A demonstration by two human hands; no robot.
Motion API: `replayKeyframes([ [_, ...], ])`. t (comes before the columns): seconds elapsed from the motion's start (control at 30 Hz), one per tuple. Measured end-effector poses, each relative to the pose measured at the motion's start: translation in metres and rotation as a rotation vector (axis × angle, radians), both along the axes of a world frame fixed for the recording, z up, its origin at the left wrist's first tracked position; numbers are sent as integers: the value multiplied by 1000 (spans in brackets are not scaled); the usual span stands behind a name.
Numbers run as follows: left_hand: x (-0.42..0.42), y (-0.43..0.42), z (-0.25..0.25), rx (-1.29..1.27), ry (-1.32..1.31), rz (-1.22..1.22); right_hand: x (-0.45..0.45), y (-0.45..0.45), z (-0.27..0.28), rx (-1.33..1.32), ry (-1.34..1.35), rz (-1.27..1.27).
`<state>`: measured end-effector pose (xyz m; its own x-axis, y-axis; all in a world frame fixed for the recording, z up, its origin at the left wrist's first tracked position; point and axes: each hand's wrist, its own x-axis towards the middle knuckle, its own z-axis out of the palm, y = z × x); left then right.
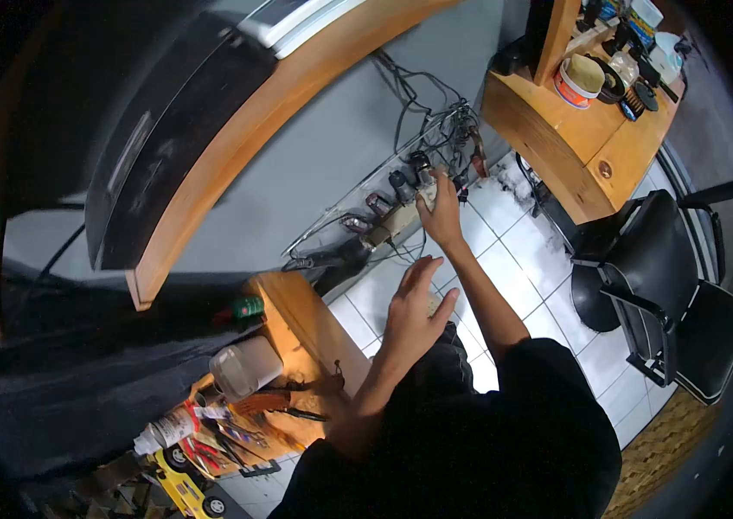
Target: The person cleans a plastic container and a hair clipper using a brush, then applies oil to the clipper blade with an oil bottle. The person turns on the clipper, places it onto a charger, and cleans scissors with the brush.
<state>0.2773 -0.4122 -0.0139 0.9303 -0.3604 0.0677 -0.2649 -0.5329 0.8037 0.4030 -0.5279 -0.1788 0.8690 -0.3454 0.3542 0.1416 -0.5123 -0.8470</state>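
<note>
My right hand reaches to a row of plugs along the foot of the grey wall. Its thumb and fingers close around a pale plug, partly hidden by the fingers. Beside it stand a dark adapter and two more plugs, one of them a dark plug, on a beige strip. My left hand hovers nearer my body above the tiled floor, fingers apart and holding nothing.
Tangled cables hang at the wall. A wooden desk with tubs and brushes stands at the right, near a black chair. At the lower left, a wooden surface bears a plastic container and tools, near a yellow toy vehicle.
</note>
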Motion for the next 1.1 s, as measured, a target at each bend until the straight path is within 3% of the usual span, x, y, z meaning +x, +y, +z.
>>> replayKeyframes([
  [0.1,-11,22,24,-13,42,59,-44,20,43,114,-37,140],
  [0.2,-32,55,39,-46,15,143,-95,49,98,201,89,346],
  [0.47,-110,162,62,-113,-90,490,-171,142,167,151,50,813],
  [0.63,-166,215,57,-151,-101,746,-198,193,174,20,51,1008],
  [0.8,-215,253,33,-219,-102,904,-212,228,172,-397,3,1117],
  [1.1,-262,295,10,-272,-35,1012,-223,246,157,-632,80,1056],
])
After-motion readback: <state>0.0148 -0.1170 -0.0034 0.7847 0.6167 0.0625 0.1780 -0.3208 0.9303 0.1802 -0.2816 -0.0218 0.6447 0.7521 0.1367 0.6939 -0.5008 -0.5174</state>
